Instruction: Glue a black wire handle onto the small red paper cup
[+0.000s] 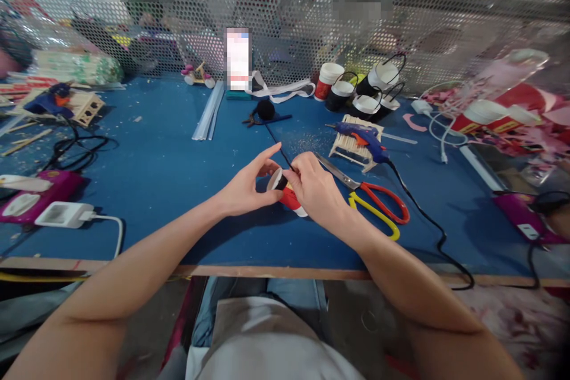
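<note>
A small red, yellow and white paper cup lies tilted between my hands, with a black band around it near its white rim. My left hand holds the rim end between thumb and fingers, its index finger stretched out. My right hand is closed over the cup's other side, thumb and fingertips pinching at the black band. A thin black cord runs from a black ball of yarn to my right fingertips. Part of the cup is hidden under my right hand.
Red-and-yellow-handled scissors lie right of my hand. Beyond them a blue glue gun rests on a stick rack, its cable trailing to the table edge. Several black-covered cups stand behind. A lit phone and glue sticks are farther back.
</note>
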The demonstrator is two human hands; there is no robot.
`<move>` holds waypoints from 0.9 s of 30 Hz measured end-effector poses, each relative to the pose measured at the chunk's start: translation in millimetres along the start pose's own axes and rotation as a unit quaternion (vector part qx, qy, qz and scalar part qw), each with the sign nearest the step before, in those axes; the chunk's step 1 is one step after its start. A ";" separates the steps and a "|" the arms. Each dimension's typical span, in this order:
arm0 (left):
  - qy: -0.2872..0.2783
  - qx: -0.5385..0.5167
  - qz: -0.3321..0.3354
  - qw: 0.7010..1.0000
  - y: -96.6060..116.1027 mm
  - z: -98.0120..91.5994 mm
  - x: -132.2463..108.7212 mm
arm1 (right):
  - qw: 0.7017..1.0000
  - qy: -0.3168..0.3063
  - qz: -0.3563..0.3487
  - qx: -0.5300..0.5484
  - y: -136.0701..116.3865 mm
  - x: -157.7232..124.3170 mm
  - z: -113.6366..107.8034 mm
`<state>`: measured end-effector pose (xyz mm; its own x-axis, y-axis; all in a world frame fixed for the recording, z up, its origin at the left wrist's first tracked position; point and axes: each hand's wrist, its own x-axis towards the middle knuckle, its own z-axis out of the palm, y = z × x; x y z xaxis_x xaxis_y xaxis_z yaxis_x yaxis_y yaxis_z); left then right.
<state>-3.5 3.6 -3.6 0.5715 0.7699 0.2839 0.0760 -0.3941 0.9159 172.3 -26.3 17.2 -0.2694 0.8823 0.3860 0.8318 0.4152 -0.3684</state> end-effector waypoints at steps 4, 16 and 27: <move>0.004 0.009 -0.005 1.000 0.4 1.7 -0.6 | 1.000 -0.005 -0.001 -0.015 -2.7 -0.4 0.8; -0.005 0.010 -0.011 1.000 1.9 1.2 -0.2 | 1.000 -0.004 0.004 0.006 -0.3 -1.0 -0.3; 0.000 0.015 -0.031 0.999 1.5 8.5 -0.9 | 1.000 -0.011 -0.002 0.012 -2.2 0.0 2.3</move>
<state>3.1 -1.9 -4.9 0.5652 0.7933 0.2261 0.1359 -0.3599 0.9231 169.4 -26.7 16.0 -0.2833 0.8852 0.3689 0.8188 0.4236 -0.3876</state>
